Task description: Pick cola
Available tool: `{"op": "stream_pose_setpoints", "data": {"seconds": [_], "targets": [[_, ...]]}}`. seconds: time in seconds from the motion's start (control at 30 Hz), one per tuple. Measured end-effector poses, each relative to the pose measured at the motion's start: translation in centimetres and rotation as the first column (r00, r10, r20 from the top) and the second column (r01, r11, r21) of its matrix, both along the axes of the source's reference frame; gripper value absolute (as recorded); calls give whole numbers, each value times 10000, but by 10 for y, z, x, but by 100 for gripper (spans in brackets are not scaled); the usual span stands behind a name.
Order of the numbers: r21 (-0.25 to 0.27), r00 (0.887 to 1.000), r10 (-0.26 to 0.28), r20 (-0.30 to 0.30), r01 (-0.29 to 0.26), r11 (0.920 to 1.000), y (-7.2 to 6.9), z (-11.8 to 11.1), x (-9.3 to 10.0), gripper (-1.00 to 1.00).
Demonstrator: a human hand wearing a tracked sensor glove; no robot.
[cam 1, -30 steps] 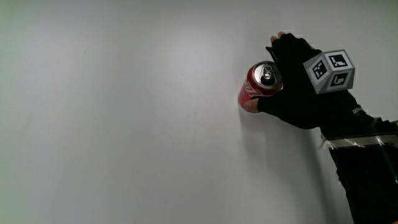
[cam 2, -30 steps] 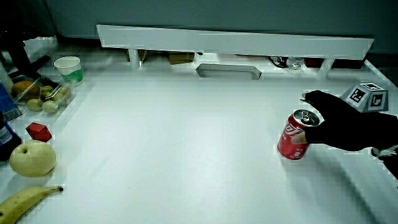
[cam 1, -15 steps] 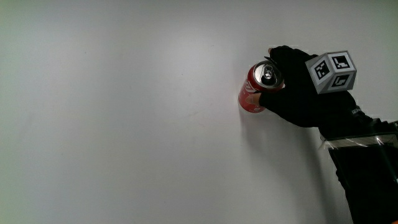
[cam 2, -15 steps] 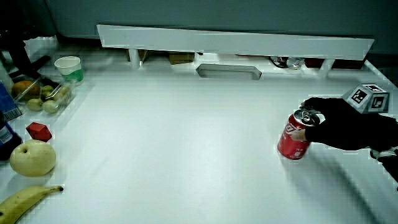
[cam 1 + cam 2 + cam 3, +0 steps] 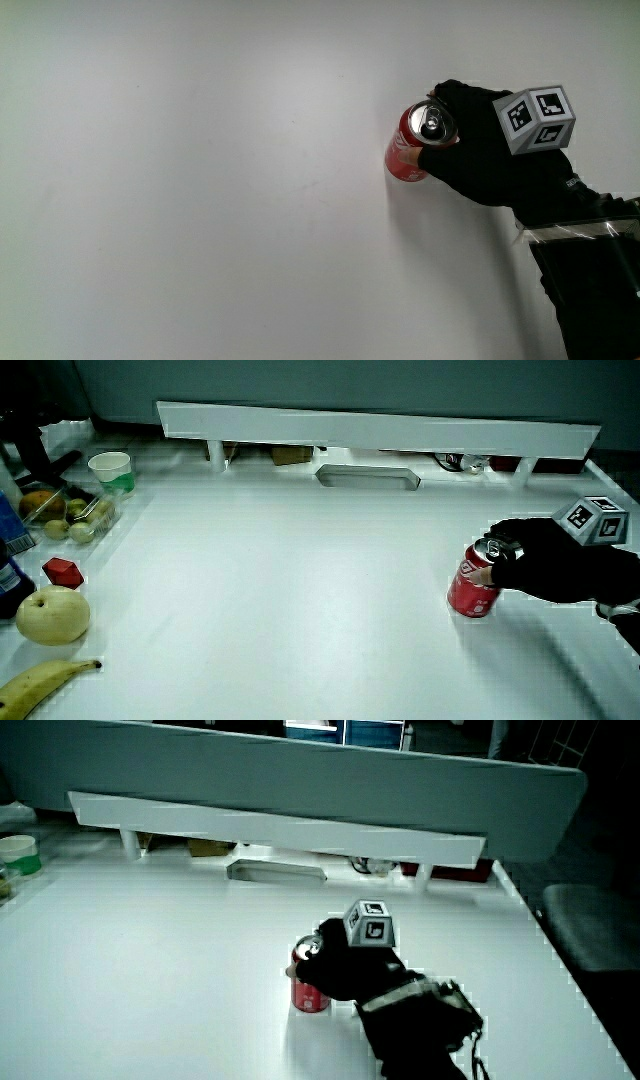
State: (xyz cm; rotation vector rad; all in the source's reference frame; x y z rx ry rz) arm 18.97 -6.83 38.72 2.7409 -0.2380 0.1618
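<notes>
A red cola can (image 5: 410, 155) with a silver top stands upright on the white table (image 5: 200, 200). It shows in both side views, the can (image 5: 472, 586) and the can (image 5: 309, 990). The black gloved hand (image 5: 470, 150) wraps its fingers around the can's upper part, thumb nearer the person. A patterned cube (image 5: 537, 117) sits on the hand's back. In a side view the hand (image 5: 540, 557) grips the can near its rim, and the hand (image 5: 345, 970) covers part of the can.
At the table's edge lie a banana (image 5: 40, 682), a pale apple (image 5: 50, 614), a small red block (image 5: 63, 571), a clear box of fruit (image 5: 70, 512) and a white cup (image 5: 110, 468). A low white partition (image 5: 380, 428) borders the table.
The fingers have curled tighter around the can's top. The can stands in the same place.
</notes>
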Motion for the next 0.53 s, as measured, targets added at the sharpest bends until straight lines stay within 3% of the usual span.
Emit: {"op": "stream_pose_setpoints", "data": {"seconds": [0.27,0.3,0.43,0.53], "targets": [[482,9989,-352,301,337,9983,5,-18,-11,100],[762,9985,-507,201,491,9959,7,-25,-15,100],[1021,9929,-1010,635,942,9903,14,-42,-32,100],[1438,9866,-1535,555,1442,9790,22,-54,-45,100]]}}
